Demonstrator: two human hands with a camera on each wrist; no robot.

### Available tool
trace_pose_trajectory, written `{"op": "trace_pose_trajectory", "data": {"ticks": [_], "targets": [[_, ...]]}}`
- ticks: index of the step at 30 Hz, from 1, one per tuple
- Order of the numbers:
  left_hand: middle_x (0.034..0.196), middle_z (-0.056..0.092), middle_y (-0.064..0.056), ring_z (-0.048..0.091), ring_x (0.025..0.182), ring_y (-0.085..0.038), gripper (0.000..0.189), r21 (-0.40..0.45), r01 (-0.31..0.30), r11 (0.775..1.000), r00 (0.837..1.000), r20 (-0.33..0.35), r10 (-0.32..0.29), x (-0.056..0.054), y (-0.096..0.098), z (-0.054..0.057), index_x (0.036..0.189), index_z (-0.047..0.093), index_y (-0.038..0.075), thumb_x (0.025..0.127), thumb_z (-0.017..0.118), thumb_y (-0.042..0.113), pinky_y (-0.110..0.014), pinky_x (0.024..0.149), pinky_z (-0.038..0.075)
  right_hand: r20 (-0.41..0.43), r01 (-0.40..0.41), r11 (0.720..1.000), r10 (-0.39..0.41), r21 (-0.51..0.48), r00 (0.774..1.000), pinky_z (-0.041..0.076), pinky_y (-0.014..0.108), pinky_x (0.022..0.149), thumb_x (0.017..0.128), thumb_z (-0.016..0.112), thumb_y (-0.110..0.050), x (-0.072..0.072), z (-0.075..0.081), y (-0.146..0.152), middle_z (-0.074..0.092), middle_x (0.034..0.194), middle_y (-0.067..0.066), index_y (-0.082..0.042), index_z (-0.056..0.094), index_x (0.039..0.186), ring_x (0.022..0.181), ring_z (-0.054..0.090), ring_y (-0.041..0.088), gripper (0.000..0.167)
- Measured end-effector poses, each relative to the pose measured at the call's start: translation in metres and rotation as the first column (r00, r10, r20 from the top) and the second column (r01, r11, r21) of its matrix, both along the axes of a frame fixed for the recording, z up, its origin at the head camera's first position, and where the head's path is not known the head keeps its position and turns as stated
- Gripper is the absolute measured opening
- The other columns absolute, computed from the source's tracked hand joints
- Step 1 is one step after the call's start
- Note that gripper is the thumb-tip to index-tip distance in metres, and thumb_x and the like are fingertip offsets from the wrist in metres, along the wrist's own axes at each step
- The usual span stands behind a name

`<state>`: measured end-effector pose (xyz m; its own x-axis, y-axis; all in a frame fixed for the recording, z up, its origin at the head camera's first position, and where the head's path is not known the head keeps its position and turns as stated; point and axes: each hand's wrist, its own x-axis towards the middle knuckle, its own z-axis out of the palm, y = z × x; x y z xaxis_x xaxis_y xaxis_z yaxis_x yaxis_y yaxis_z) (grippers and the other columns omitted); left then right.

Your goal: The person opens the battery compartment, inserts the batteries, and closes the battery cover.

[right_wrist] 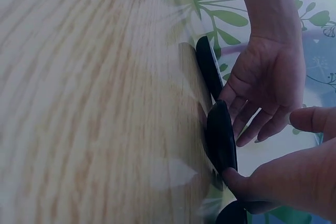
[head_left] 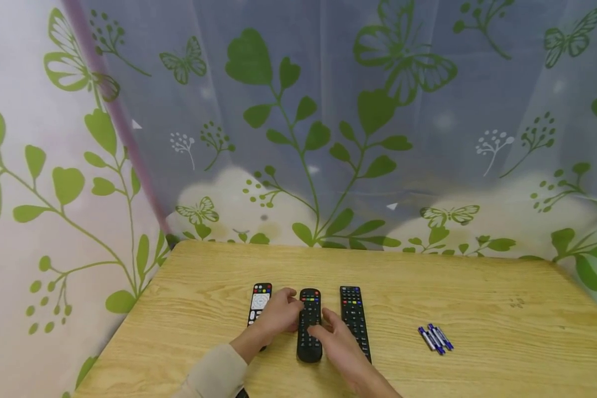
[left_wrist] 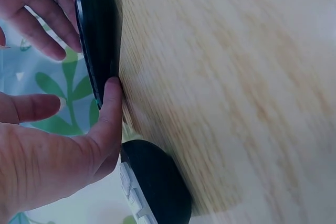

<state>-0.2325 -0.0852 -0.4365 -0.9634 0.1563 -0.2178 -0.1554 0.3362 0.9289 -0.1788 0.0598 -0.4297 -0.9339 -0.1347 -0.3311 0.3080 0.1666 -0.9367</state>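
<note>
Three black remote controls lie side by side on the wooden table. My left hand (head_left: 281,309) reaches over the left remote (head_left: 261,301), which has a white button panel, and its fingers are at the left edge of the middle remote (head_left: 308,354). In the left wrist view one fingertip touches the side of that middle remote (left_wrist: 97,35). From the other side, my right hand (head_left: 340,340) touches the middle remote with a digit, seen also in the right wrist view at its edge (right_wrist: 220,135). The right remote (head_left: 350,298) lies partly behind my right hand. Neither hand curls round anything.
Several blue-and-white batteries (head_left: 435,338) lie in a group to the right on the table (head_left: 477,287). A patterned curtain (head_left: 328,138) hangs behind the table's back edge. A dark object (head_left: 242,393) shows partly beside the left sleeve.
</note>
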Motion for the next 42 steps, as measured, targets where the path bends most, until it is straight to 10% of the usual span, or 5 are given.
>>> {"op": "trace_pose_trajectory", "data": {"ticks": [16,32,37,42], "targets": [[0.097,0.057,-0.014,0.062,0.076,-0.02,0.052,-0.169,0.011,0.986,1.0,-0.015,-0.014,-0.011,0.006,-0.003,0.134,0.038,-0.016,0.094,0.054,0.012,-0.032,0.059,0.058,0.004,-0.009,1.0,0.009,-0.022,1.0,0.021,0.062,0.108,0.091,0.054,-0.025,-0.002,-0.003,0.0,0.022,0.147,0.033,0.013,0.017,0.145,0.135,0.023,0.046,0.075],[0.07,0.055,-0.012,0.058,0.045,-0.018,0.03,-0.46,0.04,0.887,0.989,-0.106,-0.1,-0.022,0.016,0.0,0.101,0.057,-0.011,0.088,0.059,0.017,-0.025,0.037,0.049,0.01,-0.037,0.996,0.038,-0.086,0.999,0.02,0.059,0.11,0.093,0.051,-0.021,-0.002,-0.006,0.003,0.015,0.149,0.035,0.014,0.011,0.145,0.137,0.018,0.047,0.075],[0.068,0.055,-0.011,0.059,0.043,-0.02,0.03,-0.532,0.036,0.846,0.99,-0.098,-0.104,-0.024,0.021,0.002,0.096,0.058,-0.007,0.086,0.063,0.021,-0.028,0.036,0.049,0.014,-0.043,0.994,0.045,-0.105,0.999,0.022,0.057,0.11,0.093,0.051,-0.021,-0.002,-0.008,0.004,0.012,0.149,0.035,0.014,0.008,0.145,0.137,0.016,0.047,0.076],[0.072,0.055,-0.012,0.056,0.047,-0.021,0.033,-0.686,0.044,0.726,0.979,-0.116,-0.169,-0.023,0.03,0.007,0.086,0.062,-0.002,0.084,0.066,0.03,-0.029,0.038,0.046,0.019,-0.022,0.993,0.025,-0.115,1.0,0.022,0.057,0.11,0.093,0.052,-0.021,-0.002,-0.01,0.003,0.011,0.15,0.034,0.014,0.007,0.146,0.138,0.015,0.046,0.077]]}}
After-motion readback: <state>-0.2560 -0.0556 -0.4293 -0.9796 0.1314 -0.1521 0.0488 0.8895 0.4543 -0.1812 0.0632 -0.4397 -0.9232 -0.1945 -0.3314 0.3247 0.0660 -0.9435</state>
